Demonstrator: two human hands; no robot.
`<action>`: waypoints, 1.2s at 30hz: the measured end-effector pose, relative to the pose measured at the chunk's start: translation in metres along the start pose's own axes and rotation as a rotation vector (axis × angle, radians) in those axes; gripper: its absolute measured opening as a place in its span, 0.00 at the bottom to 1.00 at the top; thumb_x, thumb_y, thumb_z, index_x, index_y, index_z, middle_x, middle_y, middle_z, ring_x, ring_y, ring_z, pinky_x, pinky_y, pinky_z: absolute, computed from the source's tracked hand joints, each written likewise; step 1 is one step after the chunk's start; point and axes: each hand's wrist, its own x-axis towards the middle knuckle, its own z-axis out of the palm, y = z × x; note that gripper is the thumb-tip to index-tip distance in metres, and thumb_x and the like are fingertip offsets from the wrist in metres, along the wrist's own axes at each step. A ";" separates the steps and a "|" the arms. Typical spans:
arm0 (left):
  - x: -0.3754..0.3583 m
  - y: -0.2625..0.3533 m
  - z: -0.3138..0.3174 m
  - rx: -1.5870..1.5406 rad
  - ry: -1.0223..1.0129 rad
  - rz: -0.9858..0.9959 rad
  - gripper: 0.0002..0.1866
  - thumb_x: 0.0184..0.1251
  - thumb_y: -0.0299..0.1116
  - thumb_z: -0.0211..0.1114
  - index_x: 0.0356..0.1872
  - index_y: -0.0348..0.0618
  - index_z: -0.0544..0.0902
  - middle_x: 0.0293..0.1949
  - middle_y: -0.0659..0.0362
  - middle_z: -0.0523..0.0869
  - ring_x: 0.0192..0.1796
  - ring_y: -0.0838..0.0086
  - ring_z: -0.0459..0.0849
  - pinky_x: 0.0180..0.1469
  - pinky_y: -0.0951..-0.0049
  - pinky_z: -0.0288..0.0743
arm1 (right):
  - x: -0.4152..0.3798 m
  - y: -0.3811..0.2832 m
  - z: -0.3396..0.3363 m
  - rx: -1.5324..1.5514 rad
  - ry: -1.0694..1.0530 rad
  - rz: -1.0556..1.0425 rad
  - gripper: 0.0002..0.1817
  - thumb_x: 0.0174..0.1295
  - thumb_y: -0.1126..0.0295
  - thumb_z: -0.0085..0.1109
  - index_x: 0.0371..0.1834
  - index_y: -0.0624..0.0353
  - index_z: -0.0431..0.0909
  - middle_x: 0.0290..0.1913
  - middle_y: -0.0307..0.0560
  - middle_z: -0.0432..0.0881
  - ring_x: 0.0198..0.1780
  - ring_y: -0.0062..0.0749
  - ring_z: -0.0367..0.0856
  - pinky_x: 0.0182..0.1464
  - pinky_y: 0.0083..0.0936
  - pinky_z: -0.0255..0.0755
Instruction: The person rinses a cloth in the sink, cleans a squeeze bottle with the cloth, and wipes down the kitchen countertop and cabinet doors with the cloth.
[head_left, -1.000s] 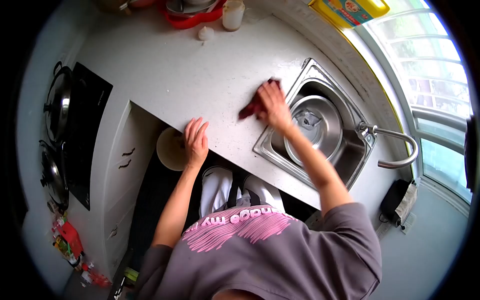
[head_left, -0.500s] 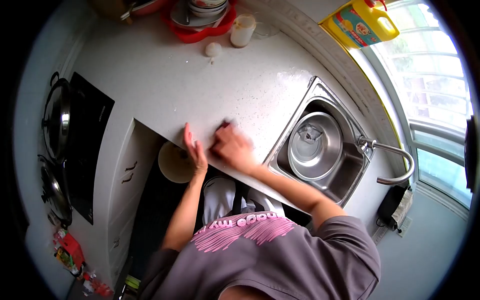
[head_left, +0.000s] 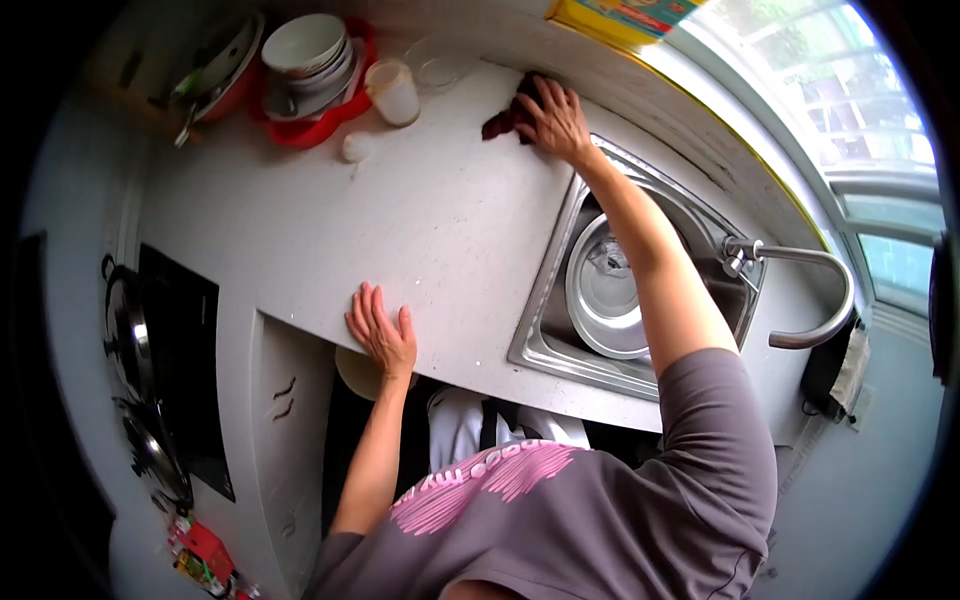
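My right hand [head_left: 555, 118] presses a dark red cloth [head_left: 508, 122] against the counter at the back, close to the wall and just behind the sink. Part of the cloth sticks out to the left of my fingers. Flat on the front edge of the white countertop [head_left: 440, 230] lies my left hand [head_left: 382, 330], its fingers stretched and holding nothing. A few small white specks are scattered over the counter.
Right of centre is a steel sink [head_left: 553, 352] with a metal basin [head_left: 590, 325] and a curved faucet [head_left: 845, 275]. At the back left stand a red tray [head_left: 290, 133] of stacked bowls [head_left: 303, 42], a jar [head_left: 393, 95] and a small white round item [head_left: 357, 147]. A black cooktop [head_left: 195, 350] with lidded pans lies left.
My right hand has carried the cloth from the counter's front edge to the back wall. My left hand, raised on edge before, now rests flat on the counter edge. The view has shifted.
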 end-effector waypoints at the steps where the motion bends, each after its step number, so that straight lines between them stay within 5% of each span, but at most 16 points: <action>1: 0.001 -0.002 0.002 0.011 0.012 0.006 0.27 0.70 0.45 0.52 0.65 0.42 0.67 0.69 0.52 0.67 0.72 0.55 0.60 0.72 0.45 0.45 | 0.003 0.018 -0.003 -0.041 -0.002 0.007 0.25 0.66 0.49 0.50 0.63 0.46 0.71 0.68 0.51 0.66 0.67 0.45 0.63 0.67 0.43 0.58; 3: -0.003 -0.007 0.006 0.019 0.022 0.014 0.25 0.70 0.44 0.52 0.63 0.41 0.68 0.68 0.52 0.68 0.72 0.55 0.61 0.72 0.45 0.46 | -0.006 0.028 0.004 -0.016 0.027 0.027 0.21 0.65 0.54 0.51 0.58 0.48 0.75 0.63 0.49 0.70 0.61 0.43 0.67 0.61 0.41 0.63; 5: -0.002 -0.006 0.007 0.057 0.037 0.017 0.23 0.71 0.41 0.51 0.62 0.41 0.69 0.68 0.53 0.68 0.72 0.57 0.61 0.72 0.47 0.46 | -0.034 0.046 0.002 0.067 0.165 0.064 0.20 0.53 0.66 0.61 0.52 0.51 0.79 0.56 0.50 0.75 0.59 0.46 0.70 0.59 0.38 0.67; 9: -0.002 -0.001 0.006 0.062 0.012 0.006 0.22 0.72 0.40 0.50 0.63 0.41 0.69 0.69 0.54 0.68 0.72 0.58 0.61 0.73 0.48 0.45 | -0.138 0.110 0.002 0.253 0.321 0.427 0.18 0.45 0.69 0.64 0.43 0.57 0.83 0.52 0.52 0.79 0.55 0.49 0.76 0.59 0.41 0.70; 13: -0.002 -0.003 0.007 0.107 0.009 0.008 0.22 0.71 0.39 0.51 0.63 0.41 0.68 0.70 0.54 0.66 0.73 0.58 0.60 0.73 0.48 0.45 | -0.275 0.201 -0.028 -0.135 0.102 0.843 0.17 0.53 0.63 0.55 0.44 0.55 0.83 0.51 0.52 0.80 0.52 0.48 0.78 0.55 0.43 0.72; 14: -0.005 -0.002 0.008 0.112 0.009 0.010 0.23 0.71 0.39 0.51 0.63 0.41 0.68 0.70 0.54 0.66 0.73 0.58 0.60 0.73 0.47 0.45 | -0.288 0.211 -0.041 -0.186 -0.097 1.060 0.18 0.54 0.64 0.54 0.48 0.54 0.81 0.53 0.54 0.78 0.55 0.50 0.74 0.57 0.47 0.69; 18: -0.001 0.003 0.007 0.114 0.014 0.016 0.23 0.71 0.39 0.52 0.63 0.41 0.68 0.70 0.54 0.66 0.73 0.57 0.60 0.72 0.47 0.45 | -0.258 0.203 -0.016 -0.217 -0.205 1.412 0.20 0.60 0.58 0.49 0.53 0.50 0.78 0.64 0.56 0.65 0.65 0.64 0.56 0.58 0.62 0.57; 23: -0.001 0.002 0.008 0.121 0.023 0.031 0.23 0.70 0.39 0.54 0.62 0.41 0.68 0.69 0.54 0.66 0.72 0.57 0.61 0.72 0.47 0.46 | -0.147 0.080 -0.026 0.105 -0.106 1.100 0.26 0.64 0.45 0.44 0.58 0.46 0.75 0.64 0.51 0.62 0.68 0.61 0.49 0.57 0.69 0.51; 25: 0.000 0.002 0.006 0.119 0.029 0.042 0.23 0.70 0.38 0.54 0.62 0.41 0.68 0.69 0.54 0.66 0.72 0.56 0.61 0.72 0.47 0.47 | -0.098 0.031 -0.009 0.142 -0.142 0.952 0.21 0.64 0.51 0.46 0.52 0.49 0.78 0.66 0.51 0.62 0.69 0.62 0.48 0.52 0.66 0.56; 27: -0.001 0.000 0.009 0.119 0.054 0.045 0.22 0.70 0.38 0.55 0.61 0.42 0.69 0.69 0.55 0.68 0.71 0.57 0.62 0.71 0.47 0.49 | -0.060 -0.025 0.004 0.235 0.145 0.899 0.17 0.62 0.57 0.50 0.49 0.51 0.79 0.67 0.51 0.63 0.69 0.63 0.49 0.48 0.62 0.60; 31: 0.000 -0.003 0.008 0.118 0.086 0.055 0.20 0.70 0.37 0.56 0.60 0.42 0.70 0.68 0.55 0.69 0.70 0.58 0.64 0.70 0.49 0.51 | -0.094 -0.049 -0.021 0.378 0.229 0.634 0.16 0.51 0.73 0.59 0.45 0.51 0.80 0.65 0.48 0.67 0.67 0.62 0.57 0.51 0.55 0.66; 36: -0.001 -0.003 0.013 0.126 0.100 0.027 0.21 0.69 0.40 0.57 0.59 0.43 0.72 0.67 0.55 0.70 0.69 0.59 0.65 0.70 0.48 0.51 | -0.180 -0.049 -0.048 0.871 0.185 0.315 0.17 0.44 0.76 0.63 0.41 0.50 0.84 0.55 0.50 0.77 0.60 0.55 0.69 0.61 0.43 0.67</action>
